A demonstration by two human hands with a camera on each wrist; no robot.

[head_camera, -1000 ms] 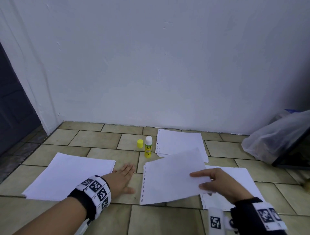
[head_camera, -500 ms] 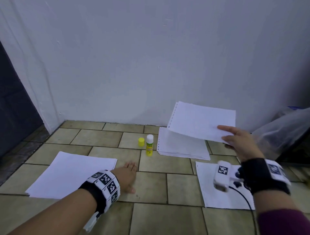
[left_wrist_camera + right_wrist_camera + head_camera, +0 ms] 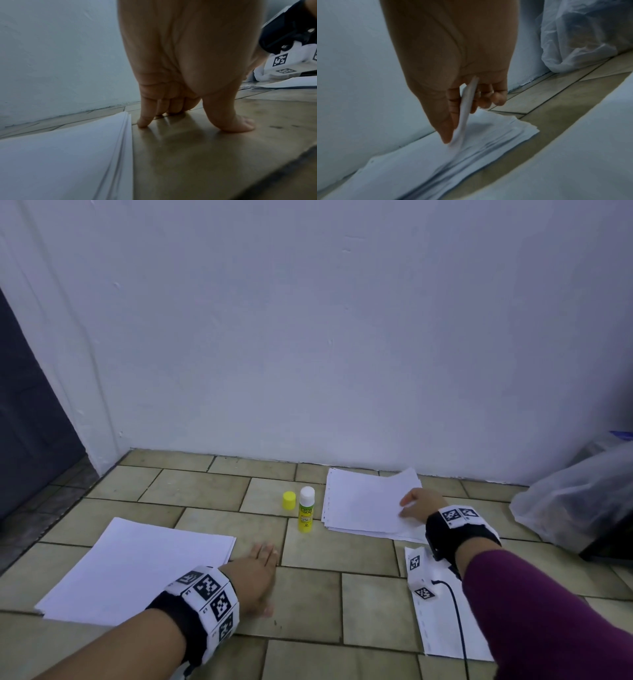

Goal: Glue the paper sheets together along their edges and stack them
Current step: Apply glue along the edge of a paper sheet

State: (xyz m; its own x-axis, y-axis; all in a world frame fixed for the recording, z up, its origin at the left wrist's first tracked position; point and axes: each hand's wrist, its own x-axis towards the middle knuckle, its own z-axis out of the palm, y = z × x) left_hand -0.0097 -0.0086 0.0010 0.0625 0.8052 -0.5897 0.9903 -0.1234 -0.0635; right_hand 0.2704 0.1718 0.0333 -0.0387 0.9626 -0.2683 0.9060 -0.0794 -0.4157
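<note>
Head view: thin flat paper stack [image 3: 363,505]

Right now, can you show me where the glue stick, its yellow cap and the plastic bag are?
glue stick [image 3: 306,510], head view, on its label.
yellow cap [image 3: 289,500], head view, on its side.
plastic bag [image 3: 579,498], head view, on its crinkled front.
</note>
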